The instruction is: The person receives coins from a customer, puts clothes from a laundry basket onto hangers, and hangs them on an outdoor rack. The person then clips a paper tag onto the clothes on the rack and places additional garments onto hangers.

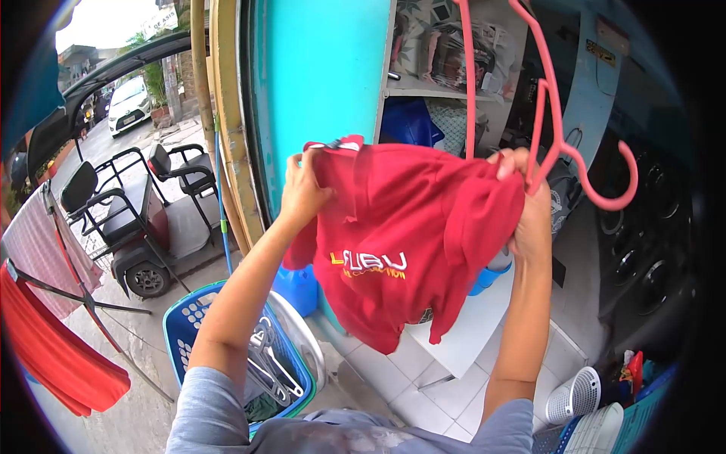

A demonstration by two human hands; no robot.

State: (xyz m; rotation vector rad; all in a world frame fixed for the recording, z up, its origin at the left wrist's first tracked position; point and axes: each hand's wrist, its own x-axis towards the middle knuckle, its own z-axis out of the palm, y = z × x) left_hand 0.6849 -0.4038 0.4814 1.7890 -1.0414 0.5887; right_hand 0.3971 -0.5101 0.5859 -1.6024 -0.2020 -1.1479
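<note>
A red shirt with white and yellow lettering hangs stretched between my two hands in front of me. My left hand is closed on its edge near the collar, at the upper left. At the upper right, my right hand is closed on the other end of the shirt. It also grips a pink clothes hanger, whose hook points to the right. The hanger appears to be outside the shirt. Some fingers of my right hand are hidden behind the cloth and the hanger.
Below my left arm stands a blue laundry basket with white hangers in it. A white table is under the shirt. Red cloth hangs on a rack at left. White baskets sit at lower right, shelves behind.
</note>
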